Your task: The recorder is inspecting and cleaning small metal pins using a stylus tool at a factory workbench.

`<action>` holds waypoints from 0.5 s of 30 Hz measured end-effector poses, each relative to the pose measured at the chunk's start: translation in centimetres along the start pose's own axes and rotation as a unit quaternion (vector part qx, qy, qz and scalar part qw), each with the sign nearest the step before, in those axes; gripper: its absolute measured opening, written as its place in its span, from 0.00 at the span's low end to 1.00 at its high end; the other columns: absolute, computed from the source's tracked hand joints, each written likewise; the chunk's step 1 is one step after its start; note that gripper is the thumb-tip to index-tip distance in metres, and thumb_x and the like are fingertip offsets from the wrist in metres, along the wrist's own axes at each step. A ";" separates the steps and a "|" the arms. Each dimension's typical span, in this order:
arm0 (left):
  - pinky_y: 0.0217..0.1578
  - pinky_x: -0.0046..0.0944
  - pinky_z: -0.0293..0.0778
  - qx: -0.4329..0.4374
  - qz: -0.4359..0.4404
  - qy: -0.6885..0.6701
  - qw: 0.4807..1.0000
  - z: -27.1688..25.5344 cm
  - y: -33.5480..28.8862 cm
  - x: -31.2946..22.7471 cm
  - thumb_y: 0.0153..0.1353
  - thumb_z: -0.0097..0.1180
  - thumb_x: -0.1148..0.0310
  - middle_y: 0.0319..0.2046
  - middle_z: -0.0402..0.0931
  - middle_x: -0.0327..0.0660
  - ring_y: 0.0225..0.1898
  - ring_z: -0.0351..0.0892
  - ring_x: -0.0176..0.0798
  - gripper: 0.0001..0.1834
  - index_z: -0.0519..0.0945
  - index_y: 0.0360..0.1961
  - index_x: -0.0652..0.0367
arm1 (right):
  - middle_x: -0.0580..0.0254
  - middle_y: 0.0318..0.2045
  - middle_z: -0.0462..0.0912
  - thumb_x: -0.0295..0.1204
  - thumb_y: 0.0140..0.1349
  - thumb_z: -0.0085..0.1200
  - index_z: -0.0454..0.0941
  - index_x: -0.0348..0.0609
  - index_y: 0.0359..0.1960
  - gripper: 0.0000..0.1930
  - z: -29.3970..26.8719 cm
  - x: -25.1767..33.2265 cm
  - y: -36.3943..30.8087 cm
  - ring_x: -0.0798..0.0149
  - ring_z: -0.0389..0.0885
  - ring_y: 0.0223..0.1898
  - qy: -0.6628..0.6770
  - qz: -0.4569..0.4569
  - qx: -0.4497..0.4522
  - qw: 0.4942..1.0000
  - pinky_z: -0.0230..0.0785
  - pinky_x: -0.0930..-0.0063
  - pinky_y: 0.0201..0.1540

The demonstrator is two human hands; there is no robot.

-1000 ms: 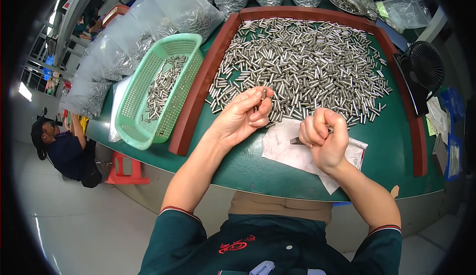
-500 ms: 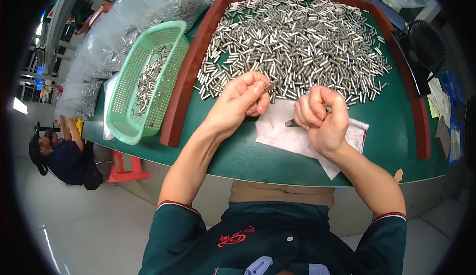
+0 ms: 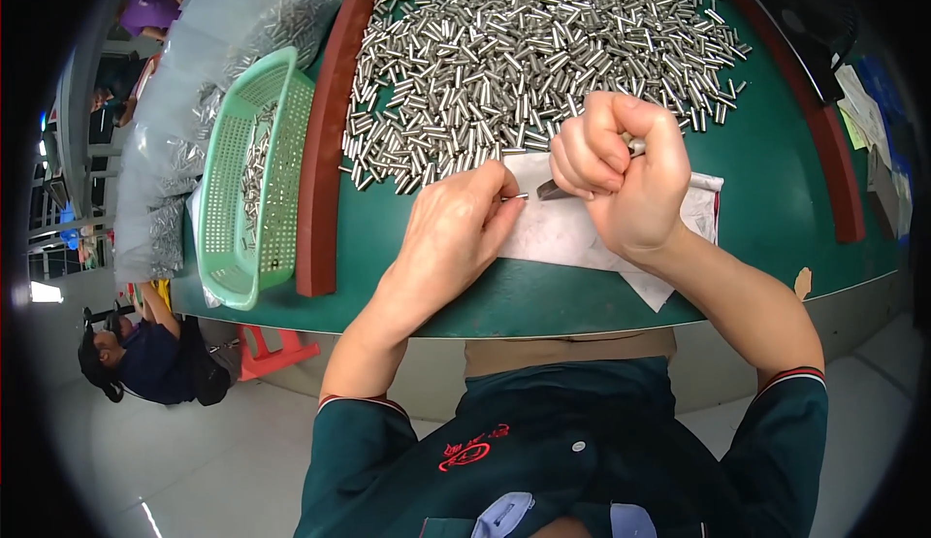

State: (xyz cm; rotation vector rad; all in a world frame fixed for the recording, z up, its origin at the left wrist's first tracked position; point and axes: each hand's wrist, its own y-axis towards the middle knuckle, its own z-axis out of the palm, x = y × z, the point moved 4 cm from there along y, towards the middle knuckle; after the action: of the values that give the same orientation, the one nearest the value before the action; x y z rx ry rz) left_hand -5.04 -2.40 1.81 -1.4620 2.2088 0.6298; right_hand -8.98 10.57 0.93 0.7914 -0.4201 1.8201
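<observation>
My left hand (image 3: 461, 223) is closed in a pinch on a small metal pin (image 3: 521, 196), whose shiny end shows past the fingertips. Opposite it, my right hand (image 3: 626, 164) makes a fist round a tool with a dark flat blade (image 3: 555, 190); most of the tool is hidden in the fingers. The blade tip is just to the right of the pin, with a narrow gap between them. Under both lies a smudged white sheet (image 3: 562, 237). Beyond the hands spreads a heap of loose metal pins (image 3: 543, 43) on the green table.
Dark red bars (image 3: 320, 189) border the heap. Left of them stands a green mesh basket (image 3: 276, 189) with more pins, beside clear plastic bags (image 3: 179, 169). A black fan (image 3: 810, 4) is at the far right. A person (image 3: 150, 354) is near a red stool (image 3: 276, 352).
The view has shifted. My left hand has turned its back upward and lowered toward the sheet, the pin now pointing right at the blade. My right fist still grips the tool.
</observation>
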 end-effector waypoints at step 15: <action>0.17 0.40 0.64 -0.017 -0.017 -0.014 1.000 0.2 0.1 0.1 0.46 0.54 0.78 0.13 0.68 0.47 0.16 0.70 0.47 0.05 0.70 0.20 0.65 | 0.72 0.06 0.51 0.36 0.56 0.30 0.51 0.50 0.09 0.18 0.1 -0.8 0.3 0.74 0.45 0.11 -0.018 0.004 0.004 1.000 0.41 0.79 0.16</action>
State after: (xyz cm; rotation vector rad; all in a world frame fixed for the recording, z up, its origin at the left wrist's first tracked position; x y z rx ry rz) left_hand -5.17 -2.36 1.60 -1.4959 2.1578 0.6737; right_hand -9.01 9.79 0.48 0.8294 -0.4394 1.8181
